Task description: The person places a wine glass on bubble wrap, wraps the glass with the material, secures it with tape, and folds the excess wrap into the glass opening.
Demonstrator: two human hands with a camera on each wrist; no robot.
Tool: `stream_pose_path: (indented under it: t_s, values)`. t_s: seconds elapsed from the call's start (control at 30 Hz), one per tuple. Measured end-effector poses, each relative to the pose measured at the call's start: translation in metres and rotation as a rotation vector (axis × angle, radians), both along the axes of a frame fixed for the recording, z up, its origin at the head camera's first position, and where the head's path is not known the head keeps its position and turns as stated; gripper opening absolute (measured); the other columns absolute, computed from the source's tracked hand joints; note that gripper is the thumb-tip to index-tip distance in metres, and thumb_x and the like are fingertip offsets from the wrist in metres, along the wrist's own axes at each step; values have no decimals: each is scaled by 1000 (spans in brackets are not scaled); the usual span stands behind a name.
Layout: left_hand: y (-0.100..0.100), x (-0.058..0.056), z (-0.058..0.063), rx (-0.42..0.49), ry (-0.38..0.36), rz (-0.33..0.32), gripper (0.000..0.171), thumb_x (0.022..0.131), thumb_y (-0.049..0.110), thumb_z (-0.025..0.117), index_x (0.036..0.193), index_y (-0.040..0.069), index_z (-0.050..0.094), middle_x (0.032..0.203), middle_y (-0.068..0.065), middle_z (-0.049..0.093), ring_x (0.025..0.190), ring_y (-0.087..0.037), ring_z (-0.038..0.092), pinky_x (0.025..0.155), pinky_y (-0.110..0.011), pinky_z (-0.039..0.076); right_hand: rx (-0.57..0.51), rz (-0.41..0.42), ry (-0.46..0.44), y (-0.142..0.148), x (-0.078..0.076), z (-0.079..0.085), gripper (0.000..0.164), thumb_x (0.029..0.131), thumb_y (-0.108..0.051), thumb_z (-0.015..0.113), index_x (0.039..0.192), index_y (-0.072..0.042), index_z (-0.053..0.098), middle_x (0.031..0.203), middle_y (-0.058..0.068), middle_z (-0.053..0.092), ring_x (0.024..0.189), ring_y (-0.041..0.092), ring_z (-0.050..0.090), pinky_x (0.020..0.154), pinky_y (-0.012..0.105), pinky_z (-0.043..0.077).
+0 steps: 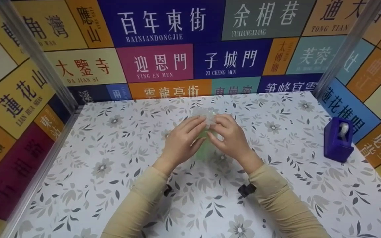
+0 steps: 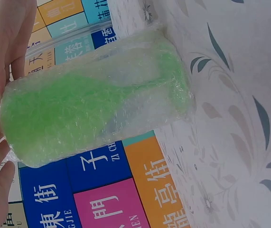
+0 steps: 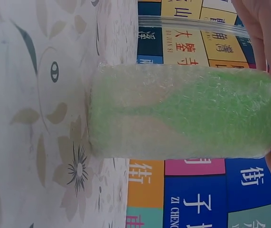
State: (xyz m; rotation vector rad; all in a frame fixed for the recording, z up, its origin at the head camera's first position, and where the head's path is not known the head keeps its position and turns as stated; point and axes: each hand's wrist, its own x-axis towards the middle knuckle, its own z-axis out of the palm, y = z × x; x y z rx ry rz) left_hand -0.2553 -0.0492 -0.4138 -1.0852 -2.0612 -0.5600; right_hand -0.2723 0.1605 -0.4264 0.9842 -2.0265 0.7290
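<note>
A green stemmed glass (image 3: pixel 211 104), wrapped in clear bubble wrap (image 2: pixel 140 66), stands upright on the table. Its wide bowl is uppermost, and the narrow stem and base show blurred through the wrap. Both hands meet at its top in the head view. There my left hand (image 1: pixel 182 138) holds the upper end of the wrap from the left, while my right hand (image 1: pixel 232 138) grips it from the right. A loose tuft of bubble wrap (image 1: pixel 205 113) sticks up between the fingertips. The fingers partly hide the glass's rim.
A purple tape dispenser (image 1: pixel 338 140) with a roll of clear tape stands at the table's right edge. White floral cloth covers the table (image 1: pixel 111 185). Walls of coloured signs (image 1: pixel 159 62) close off the back and both sides, with clear posts at the corners.
</note>
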Motion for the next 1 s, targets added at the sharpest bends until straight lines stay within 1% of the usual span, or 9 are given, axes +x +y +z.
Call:
stream_pose_path:
  t_s: [0.2,0.37,0.5,0.67,0.8,0.9,1.0]
  values:
    - [3,-1,0,-16,-13,29,46,90,21,75,130,5,62,133,-10,61,126,-26,54,111,-32,38,-7,23,-11,1,-1,-2,11,89,-14,71,92,-3,72,104,11,65,109,32,56,98,43,46]
    - [7,-2,2,-17,-10,32,45,86,21,80,126,6,65,127,-10,64,120,-25,57,110,-33,39,-37,54,-18,2,-2,-3,8,88,-11,74,90,-4,71,100,9,66,106,31,58,96,43,47]
    - [8,-2,3,-34,-16,49,45,83,18,82,123,7,66,125,-8,65,117,-24,59,109,-32,40,-62,72,-9,3,-2,-4,9,85,-9,77,91,-4,72,98,8,68,104,30,59,96,42,47]
    - [8,-3,1,-50,-22,71,43,81,16,83,119,7,67,122,-7,66,115,-23,60,107,-29,42,-95,80,7,3,-2,-8,14,83,-9,80,94,-4,72,101,9,69,107,30,60,100,39,47]
    - [9,-4,0,-54,-33,81,41,80,14,84,117,8,67,120,-6,67,113,-22,61,105,-29,44,-122,88,17,3,-2,-9,20,81,-8,82,96,-3,70,105,10,68,108,30,61,102,37,46]
    - [9,-4,1,-60,-48,91,38,81,13,83,116,9,68,119,-5,67,113,-21,61,102,-29,46,-119,91,16,4,-1,-9,23,81,-8,82,98,-3,67,109,11,65,111,30,60,104,36,45]
    - [9,-5,1,-62,-51,100,35,82,12,82,114,9,69,117,-4,68,111,-21,62,101,-29,47,-92,82,26,5,0,-8,25,82,-9,81,100,-3,65,112,12,63,112,30,59,105,35,44]
